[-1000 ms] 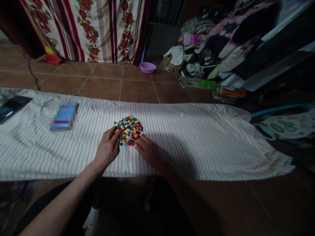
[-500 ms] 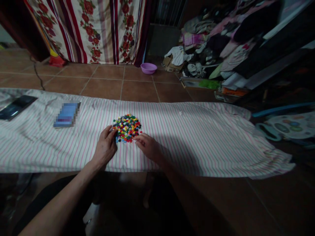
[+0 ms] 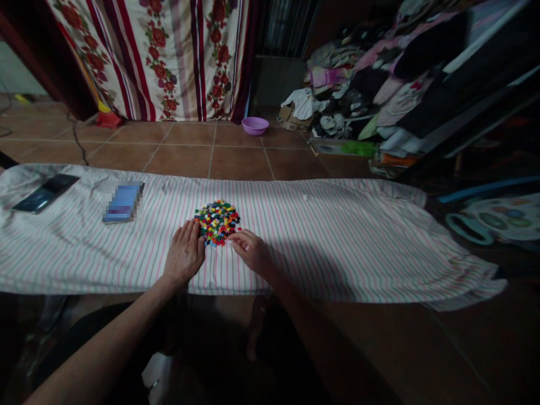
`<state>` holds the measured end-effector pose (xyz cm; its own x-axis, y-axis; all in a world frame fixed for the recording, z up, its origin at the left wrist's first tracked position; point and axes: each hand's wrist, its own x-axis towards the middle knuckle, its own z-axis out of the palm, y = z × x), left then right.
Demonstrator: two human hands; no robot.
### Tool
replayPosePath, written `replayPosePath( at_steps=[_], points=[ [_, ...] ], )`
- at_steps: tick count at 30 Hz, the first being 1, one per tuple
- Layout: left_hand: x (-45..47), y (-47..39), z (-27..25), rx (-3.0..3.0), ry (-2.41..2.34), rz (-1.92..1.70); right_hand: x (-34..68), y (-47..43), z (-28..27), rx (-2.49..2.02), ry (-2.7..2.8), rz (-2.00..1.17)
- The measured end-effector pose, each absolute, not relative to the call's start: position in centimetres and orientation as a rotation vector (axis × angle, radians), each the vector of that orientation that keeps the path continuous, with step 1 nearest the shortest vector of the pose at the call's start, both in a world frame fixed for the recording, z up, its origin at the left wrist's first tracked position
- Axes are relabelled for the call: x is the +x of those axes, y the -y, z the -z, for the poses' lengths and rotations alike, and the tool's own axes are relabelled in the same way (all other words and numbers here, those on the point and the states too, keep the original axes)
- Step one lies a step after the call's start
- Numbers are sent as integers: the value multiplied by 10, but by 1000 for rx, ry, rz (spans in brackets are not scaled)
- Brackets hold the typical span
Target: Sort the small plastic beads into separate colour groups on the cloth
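Observation:
A heap of small, many-coloured plastic pieces (image 3: 217,220) lies on a striped cloth (image 3: 337,242), in reds, greens, yellows, blues and white. My left hand (image 3: 184,251) rests palm down against the heap's left side, its fingers stretched out and touching the outer pieces. At the lower right edge of the heap is my right hand (image 3: 250,249), with thumb and forefinger drawn together and the other fingers curled. Whatever may sit between those fingertips is too small to make out.
Left of the heap lie a phone with a lit, blurred screen (image 3: 124,202) and a dark phone (image 3: 46,193). Beyond the cloth, a purple basin (image 3: 255,126) stands on the tiled floor near a floral curtain (image 3: 169,62). Piled clothes (image 3: 337,73) fill the back right.
My left hand has turned palm down and flattened, its fingers now extended along the heap's left edge. My right hand stays nearly in place. The view has shifted slightly.

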<state>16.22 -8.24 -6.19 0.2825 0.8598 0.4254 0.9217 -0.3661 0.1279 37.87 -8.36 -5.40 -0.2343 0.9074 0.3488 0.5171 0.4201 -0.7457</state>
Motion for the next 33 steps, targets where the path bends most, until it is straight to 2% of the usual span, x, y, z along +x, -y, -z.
replayPosePath(
  at_steps=[7, 24, 33],
  points=[
    [166, 84, 56, -2428, 1681, 512, 385, 87, 55, -1308, 1838, -538],
    [167, 83, 62, -2366, 1654, 609, 519, 23, 54, -1852, 1350, -59],
    [167, 83, 60, -2394, 1643, 604, 558, -9, 50, -2091, 1225, 25]
  ],
)
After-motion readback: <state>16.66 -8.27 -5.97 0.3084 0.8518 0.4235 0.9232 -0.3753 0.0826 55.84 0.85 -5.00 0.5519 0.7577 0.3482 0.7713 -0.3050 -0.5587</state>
